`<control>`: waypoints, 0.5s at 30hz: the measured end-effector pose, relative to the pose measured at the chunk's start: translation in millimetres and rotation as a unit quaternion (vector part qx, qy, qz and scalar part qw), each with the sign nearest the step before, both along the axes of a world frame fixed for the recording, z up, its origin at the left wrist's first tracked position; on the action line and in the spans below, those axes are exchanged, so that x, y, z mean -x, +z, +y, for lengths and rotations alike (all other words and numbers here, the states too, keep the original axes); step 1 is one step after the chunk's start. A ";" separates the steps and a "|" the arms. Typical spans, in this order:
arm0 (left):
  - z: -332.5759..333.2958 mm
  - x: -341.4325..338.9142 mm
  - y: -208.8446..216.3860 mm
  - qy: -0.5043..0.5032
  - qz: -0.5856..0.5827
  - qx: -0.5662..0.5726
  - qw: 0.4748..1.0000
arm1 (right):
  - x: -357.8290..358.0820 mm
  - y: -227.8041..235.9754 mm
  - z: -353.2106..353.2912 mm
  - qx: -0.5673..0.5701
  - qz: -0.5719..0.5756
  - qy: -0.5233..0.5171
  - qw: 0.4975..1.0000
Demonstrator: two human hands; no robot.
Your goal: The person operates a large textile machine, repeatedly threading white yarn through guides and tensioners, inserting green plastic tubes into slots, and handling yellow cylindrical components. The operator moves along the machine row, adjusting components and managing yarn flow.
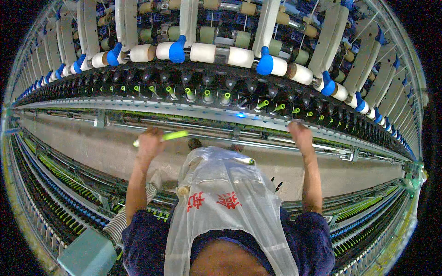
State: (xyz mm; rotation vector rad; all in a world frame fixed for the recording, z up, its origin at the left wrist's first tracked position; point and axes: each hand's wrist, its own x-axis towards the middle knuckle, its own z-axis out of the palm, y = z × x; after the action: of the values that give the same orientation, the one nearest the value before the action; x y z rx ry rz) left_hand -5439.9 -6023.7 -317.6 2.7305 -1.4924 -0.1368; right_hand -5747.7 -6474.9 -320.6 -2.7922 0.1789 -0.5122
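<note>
My left hand [151, 141] is closed round a yellow-green bobbin tube [176, 135], held level above the aisle floor. The tube's pale other end shows on the far side of the fist. My right hand [300, 134] is up by the spinning frame's front rail, its fingers curled together; what they hold, if anything, is hidden. Ahead of both hands runs a row of spindles with green-tipped bobbins [207, 95]. Below one spindle [242, 103] with no green tip showing, a blue light [241, 115] glows on the rail.
White rollers [203, 53] with blue end pieces line the frame above the spindles. My translucent apron [216, 184] bears a green-ended bobbin [250, 161] at its front. Behind me stands another bobbin row [73, 179], with a grey-green box [88, 254] and ribbed hose [115, 225] at left.
</note>
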 end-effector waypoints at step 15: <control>-3.6 -2.2 -54.0 0.480 0.629 0.462 0.401 | -85.1 -58.6 79.7 -0.099 0.110 0.070 0.986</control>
State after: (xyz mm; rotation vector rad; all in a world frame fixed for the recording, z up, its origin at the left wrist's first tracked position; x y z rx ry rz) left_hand -5437.7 -6027.3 -371.6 1.2052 0.4777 -0.7499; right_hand -5662.6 -6395.1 -379.2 -2.6355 0.0750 -0.1420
